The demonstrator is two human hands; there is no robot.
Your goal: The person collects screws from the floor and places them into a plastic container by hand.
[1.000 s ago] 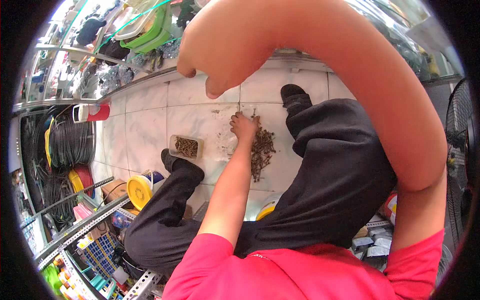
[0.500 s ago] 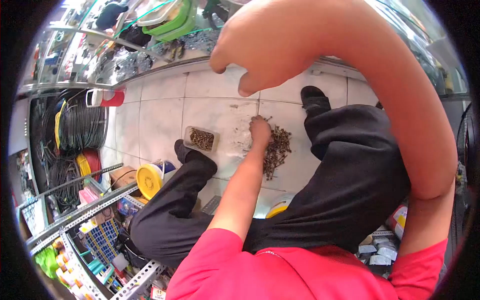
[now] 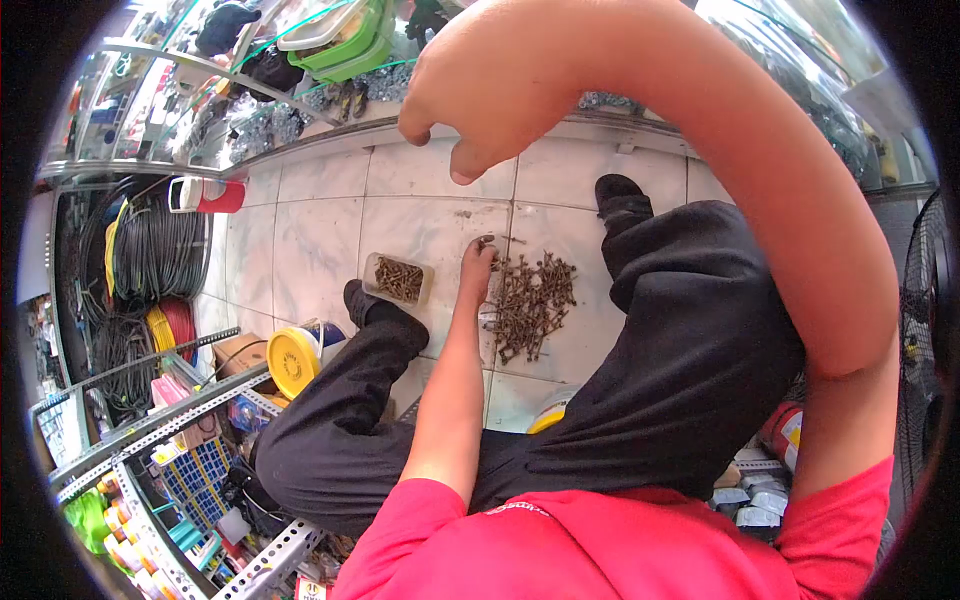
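My left hand [image 3: 478,264] is low over the floor tiles, just left of a loose pile of brown screws [image 3: 535,305]. Its fingers are curled together around something too small to make out. One screw lies by the fingertips. Further left, a clear plastic container [image 3: 428,288] holds more brown screws. My right hand [image 3: 490,95] is raised close to the camera, high above the floor, with thumb and fingers apart and nothing between them.
Glass shelving with a green tub [image 3: 350,55] runs along the top. Coiled black cables [image 3: 155,255] hang at the left. A yellow-lidded bucket [image 3: 293,362] and a metal rack [image 3: 150,450] stand lower left. My legs [image 3: 670,320] lie around the work spot.
My left hand has moved left off the pile, and more of the screws, spread wider, now show. My right hand stays raised and has shifted slightly left in view.
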